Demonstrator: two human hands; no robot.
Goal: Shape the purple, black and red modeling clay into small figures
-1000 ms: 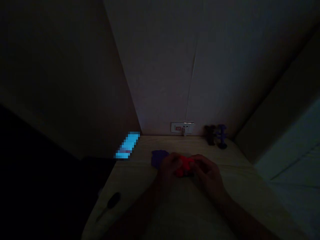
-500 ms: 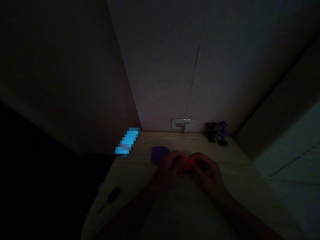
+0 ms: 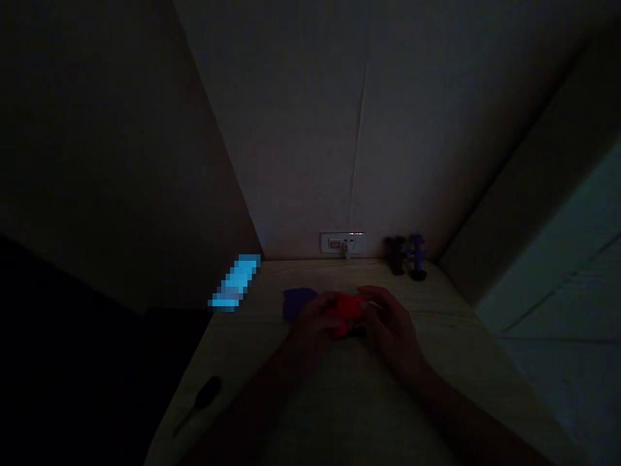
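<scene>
In the dim light, a bright red piece (image 3: 350, 307), which looks like modelling clay, is held between my two hands just above the table. The fingers of my left hand (image 3: 313, 327) are closed on its left side. My right hand (image 3: 392, 330) pinches its right edge, and a thin pale edge shows by the fingertips. A small dark thing (image 3: 358, 332) lies below the red piece; I cannot tell its kind. Partly behind my left hand lies a flat purple piece (image 3: 297, 304), also clay-like.
A screwdriver-like tool with a dark handle (image 3: 208, 391) lies at the table's left. A glowing, blurred phone-shaped screen (image 3: 236, 283) stands at the left edge. At the back are a brown figure (image 3: 396, 255), a purple figure (image 3: 416, 255) and a wall socket (image 3: 342, 243) with a plug.
The red piece shows more of its surface now, spread wider between my hands, which have moved slightly apart. The whole view has shifted, so things appear further left.
</scene>
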